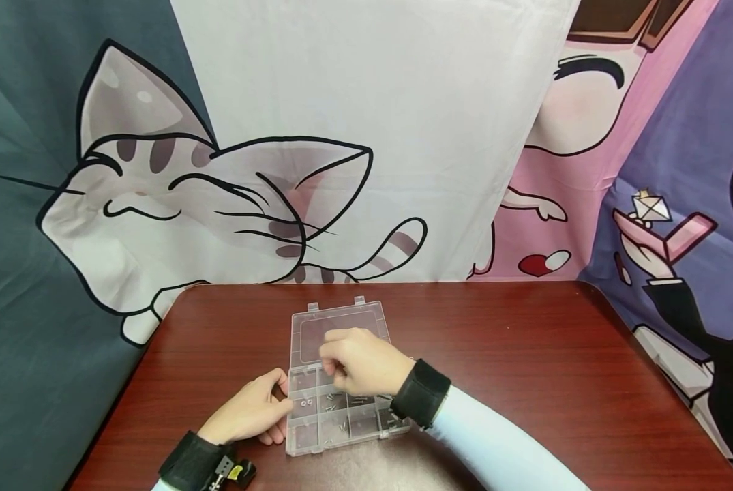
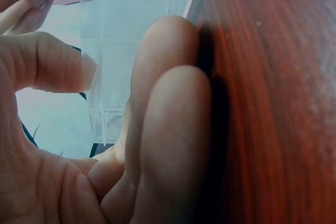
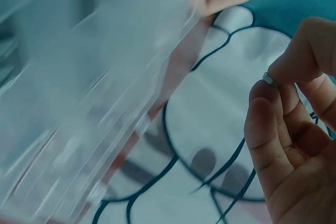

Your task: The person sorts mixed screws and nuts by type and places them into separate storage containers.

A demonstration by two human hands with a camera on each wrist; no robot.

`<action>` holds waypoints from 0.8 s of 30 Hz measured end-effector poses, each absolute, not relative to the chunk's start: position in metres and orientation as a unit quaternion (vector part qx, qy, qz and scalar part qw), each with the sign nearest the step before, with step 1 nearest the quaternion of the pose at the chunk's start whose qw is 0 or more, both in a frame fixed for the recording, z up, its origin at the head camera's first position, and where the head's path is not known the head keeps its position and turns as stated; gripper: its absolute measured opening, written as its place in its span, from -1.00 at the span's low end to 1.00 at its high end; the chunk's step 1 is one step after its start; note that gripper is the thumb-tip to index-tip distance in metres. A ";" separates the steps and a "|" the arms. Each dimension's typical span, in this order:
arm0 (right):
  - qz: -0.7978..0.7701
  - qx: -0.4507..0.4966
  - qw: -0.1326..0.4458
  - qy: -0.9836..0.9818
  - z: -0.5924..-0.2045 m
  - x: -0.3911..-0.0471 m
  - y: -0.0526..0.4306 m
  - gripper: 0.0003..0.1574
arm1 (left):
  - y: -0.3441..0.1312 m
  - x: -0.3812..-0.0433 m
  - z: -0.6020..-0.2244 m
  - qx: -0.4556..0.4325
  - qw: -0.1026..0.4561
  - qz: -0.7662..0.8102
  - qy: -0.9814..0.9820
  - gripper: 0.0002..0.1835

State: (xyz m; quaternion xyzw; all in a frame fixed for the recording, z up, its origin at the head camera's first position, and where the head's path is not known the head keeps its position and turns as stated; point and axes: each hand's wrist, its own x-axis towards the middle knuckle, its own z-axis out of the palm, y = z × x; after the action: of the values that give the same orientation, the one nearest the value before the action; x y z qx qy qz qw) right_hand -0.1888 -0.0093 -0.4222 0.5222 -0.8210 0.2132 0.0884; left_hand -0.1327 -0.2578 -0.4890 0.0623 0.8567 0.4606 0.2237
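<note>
A clear plastic compartment box (image 1: 306,436) lies on the table with its lid (image 1: 341,317) laid back, away from me. My left hand (image 1: 249,409) holds the box's left edge; in the left wrist view its thumb (image 2: 63,66) touches the clear wall. Above the box's rear compartments is my right hand (image 1: 366,361). Its thumb and finger pinch a small metal nut (image 3: 270,80), clearest in the right wrist view. Small light-coloured nuts (image 1: 305,403) sit in a left compartment. Several screws (image 1: 358,401) lie in the middle ones. My right hand and wrist hide part of the box.
The reddish-brown wooden table (image 1: 526,368) stretches out on both sides of the box. Behind it hangs a printed cloth (image 1: 403,102) with a cartoon cat. Dark bands (image 1: 424,392) wrap both wrists.
</note>
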 end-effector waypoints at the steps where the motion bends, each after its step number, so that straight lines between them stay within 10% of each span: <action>1: 0.216 0.530 0.090 -0.815 -0.422 -0.187 -0.015 -0.74 | -0.258 -0.133 -0.489 0.062 0.223 0.461 0.857 -0.75; 16: 0.170 0.574 0.068 -0.798 -0.423 -0.170 -0.056 -0.75 | -0.262 -0.133 -0.488 0.082 0.231 0.471 0.847 -0.52; 21: 0.061 0.563 0.002 -0.824 -0.426 -0.166 -0.044 0.28 | -0.261 -0.133 -0.487 0.082 0.224 0.466 0.852 -0.58; 24: 0.055 0.556 -0.015 -0.830 -0.428 -0.166 -0.033 0.48 | -0.260 -0.134 -0.486 0.076 0.227 0.461 0.855 -0.67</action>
State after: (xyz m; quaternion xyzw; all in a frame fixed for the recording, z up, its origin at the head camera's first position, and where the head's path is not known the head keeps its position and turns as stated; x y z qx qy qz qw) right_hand -0.1656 -0.0327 -0.4275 0.5555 -0.8295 0.0554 -0.0150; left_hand -0.1337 -0.2598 -0.4864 0.0758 0.8546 0.4611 0.2266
